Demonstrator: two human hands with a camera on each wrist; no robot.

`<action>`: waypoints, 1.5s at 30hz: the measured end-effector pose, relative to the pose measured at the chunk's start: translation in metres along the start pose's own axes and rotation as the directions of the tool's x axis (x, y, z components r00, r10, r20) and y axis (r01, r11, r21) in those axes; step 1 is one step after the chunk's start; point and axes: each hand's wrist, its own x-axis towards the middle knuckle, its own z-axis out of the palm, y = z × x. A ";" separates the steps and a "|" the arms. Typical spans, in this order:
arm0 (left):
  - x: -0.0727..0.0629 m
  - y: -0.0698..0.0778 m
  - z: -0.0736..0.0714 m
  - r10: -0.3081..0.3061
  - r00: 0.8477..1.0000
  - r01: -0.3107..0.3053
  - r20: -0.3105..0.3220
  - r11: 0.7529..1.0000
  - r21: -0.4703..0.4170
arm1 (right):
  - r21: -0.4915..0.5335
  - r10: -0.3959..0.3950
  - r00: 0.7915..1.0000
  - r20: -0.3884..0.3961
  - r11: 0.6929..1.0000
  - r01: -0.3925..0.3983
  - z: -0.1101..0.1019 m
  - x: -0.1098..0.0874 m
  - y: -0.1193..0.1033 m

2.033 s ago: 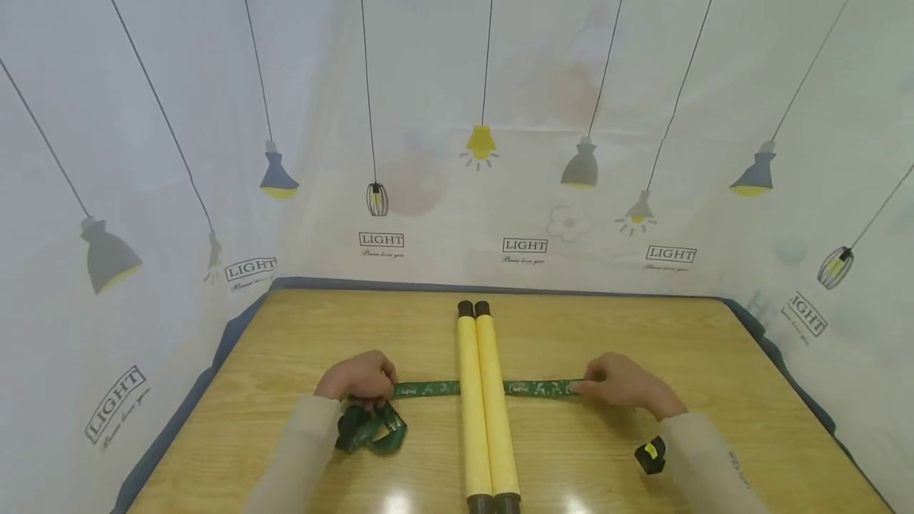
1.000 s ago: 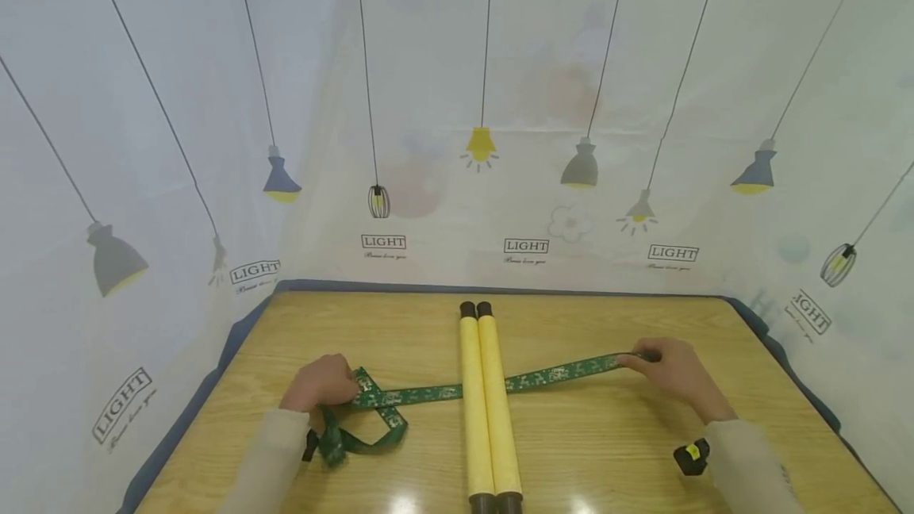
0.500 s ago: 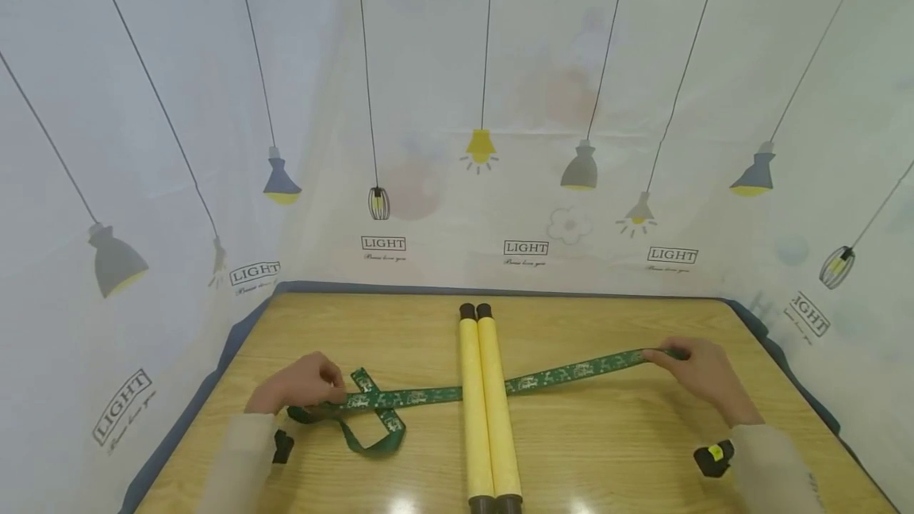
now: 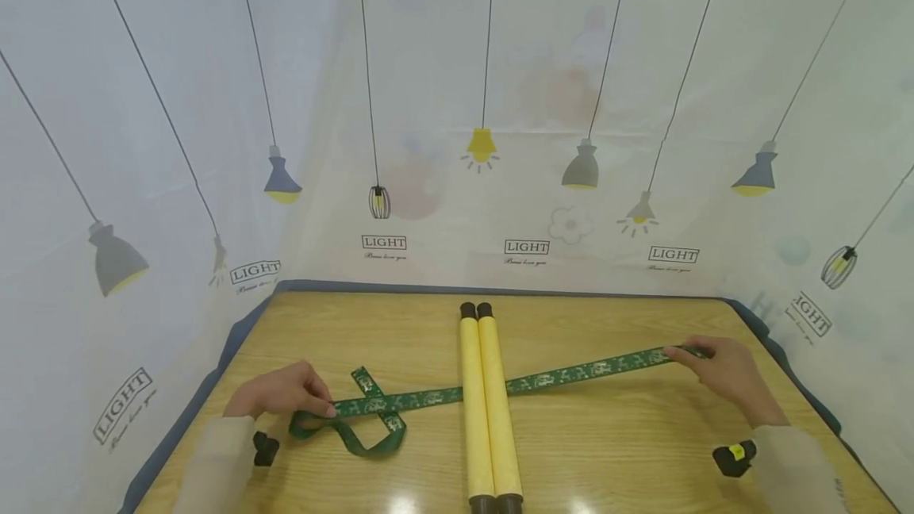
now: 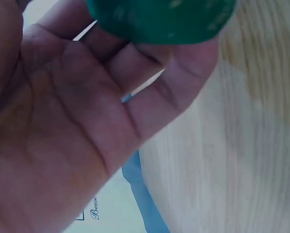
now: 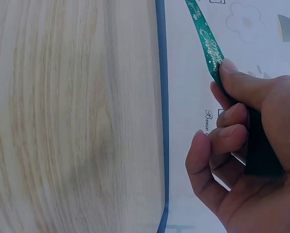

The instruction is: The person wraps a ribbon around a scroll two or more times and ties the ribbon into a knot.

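Two yellow tubes (image 4: 481, 407) with dark end caps lie side by side, pointing away from me. A green ribbon (image 4: 596, 369) with pale print runs beneath them, out to both sides. On the left, my left hand (image 4: 278, 391) pinches the ribbon, with a slack loop (image 4: 378, 447) and a crossing tail beside it. The left wrist view shows the ribbon (image 5: 164, 22) across bent fingers. My right hand (image 4: 728, 371) holds the ribbon's right stretch between thumb and fingers, raised off the table. In the right wrist view, the ribbon (image 6: 205, 43) passes into the palm.
The wooden table (image 4: 585, 450) has a blue-grey edge (image 4: 500, 289) against a pale curtain (image 4: 443, 46) printed with hanging lamps. A dark wrist device shows below each wrist, the left one (image 4: 265, 448) and the right one (image 4: 734, 458).
My right hand has moved right, drawing a longer, raised stretch of ribbon past the tubes. My left hand has moved left along the ribbon, and its bunched loops have spread out. The tubes stay in place.
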 end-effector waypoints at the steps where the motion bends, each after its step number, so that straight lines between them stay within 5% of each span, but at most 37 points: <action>1: -0.001 0.001 0.000 0.004 1.000 -0.004 0.014 1.000 0.000 | -0.002 0.001 1.000 -0.001 1.000 -0.001 -0.001 0.000 0.001; 8: -0.004 0.001 -0.002 0.045 0.999 -0.043 0.011 0.990 -0.132 | 0.023 0.043 0.999 0.010 0.999 -0.043 -0.006 -0.001 0.012; 16: -0.010 -0.007 -0.012 -0.064 0.984 0.045 -0.165 0.992 -0.116 | 0.058 0.113 0.993 0.019 0.992 -0.114 -0.019 -0.005 0.031; 29: -0.045 -0.012 -0.042 -0.131 0.954 0.116 -0.271 0.991 -0.072 | 0.018 0.188 0.980 -0.067 0.982 -0.187 -0.045 -0.013 0.061; 41: -0.071 -0.030 -0.061 -0.214 0.881 0.259 -0.422 0.964 0.052 | 0.012 0.288 0.942 -0.175 0.957 -0.290 -0.054 -0.019 0.091; 45: -0.078 -0.036 -0.065 -0.212 0.856 0.315 -0.471 0.937 0.149 | -0.009 0.311 0.930 -0.195 0.948 -0.318 -0.054 -0.023 0.098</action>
